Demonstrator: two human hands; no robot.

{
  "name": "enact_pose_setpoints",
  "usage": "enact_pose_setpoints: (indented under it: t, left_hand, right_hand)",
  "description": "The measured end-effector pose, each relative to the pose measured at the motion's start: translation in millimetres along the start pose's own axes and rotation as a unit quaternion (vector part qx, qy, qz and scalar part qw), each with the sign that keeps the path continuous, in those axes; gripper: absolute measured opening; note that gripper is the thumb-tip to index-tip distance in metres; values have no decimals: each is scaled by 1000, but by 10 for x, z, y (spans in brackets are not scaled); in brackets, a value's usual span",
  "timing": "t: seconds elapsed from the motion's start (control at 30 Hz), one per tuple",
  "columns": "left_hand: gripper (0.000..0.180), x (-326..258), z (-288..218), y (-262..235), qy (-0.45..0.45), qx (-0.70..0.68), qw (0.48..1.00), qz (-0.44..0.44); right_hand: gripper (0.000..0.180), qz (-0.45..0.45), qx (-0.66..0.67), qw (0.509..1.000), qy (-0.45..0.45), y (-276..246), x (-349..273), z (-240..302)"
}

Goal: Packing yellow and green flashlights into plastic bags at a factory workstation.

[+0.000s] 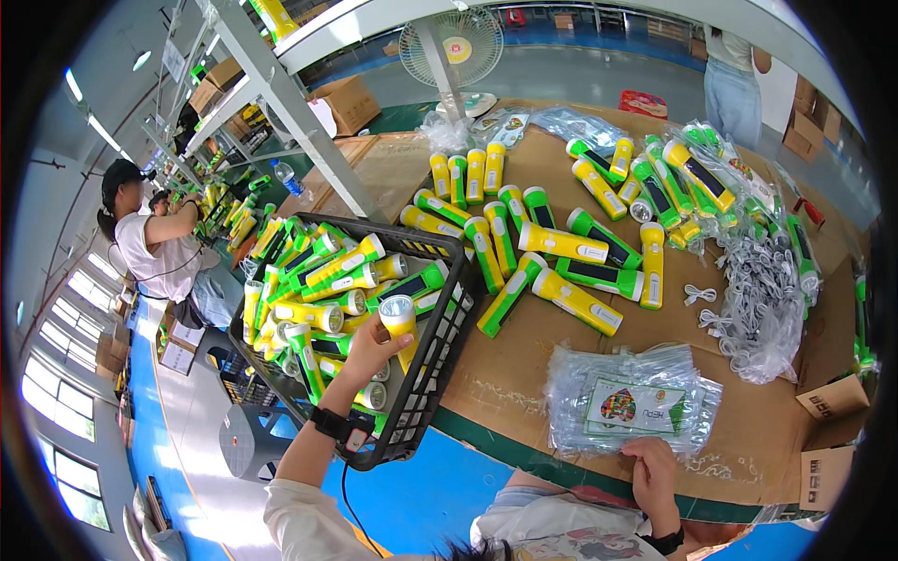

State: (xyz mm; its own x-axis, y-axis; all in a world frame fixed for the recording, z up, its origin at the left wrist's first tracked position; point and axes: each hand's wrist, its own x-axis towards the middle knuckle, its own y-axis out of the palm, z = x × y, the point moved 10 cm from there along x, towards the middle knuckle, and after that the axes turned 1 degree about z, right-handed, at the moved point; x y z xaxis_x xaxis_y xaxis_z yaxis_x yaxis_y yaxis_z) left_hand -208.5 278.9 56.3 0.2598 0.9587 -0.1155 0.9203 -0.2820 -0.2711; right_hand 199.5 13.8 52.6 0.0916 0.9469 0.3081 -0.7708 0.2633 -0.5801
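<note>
My left hand (372,353) is closed around a yellow flashlight (399,323), its pale round lens end pointing up, at the near right side of a black plastic basket (438,369). Heaped inside the basket are many yellow and green flashlights (323,317), some with dark panels. Loosely curled, my right hand (652,472) rests at the table's near edge, just below a stack of clear plastic bags (572,393). A printed card (636,406) with a green border shows on top of that stack. I see nothing held in the right hand.
Loose flashlights (580,297) lie across the brown tabletop (505,374). Bundled white cables (762,309) in plastic sit on the right, beside an open carton (832,397). A grey post (318,150) and a fan (452,49) stand beyond. Another person (164,238) works far left.
</note>
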Motion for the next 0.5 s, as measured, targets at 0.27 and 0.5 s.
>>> enact_pose_setpoints:
  t: [0.27, 0.5]
  left_hand:
    - [50, -17, -69, 64, 2, 26, 999, 22]
    - [42, 31, -133, -16, 37, 106, 994, 2]
  right_hand:
    - [28, 8, 7, 1000, -7, -42, -105, -27]
    - [26, -9, 0, 1000, 1, -140, -191, -60]
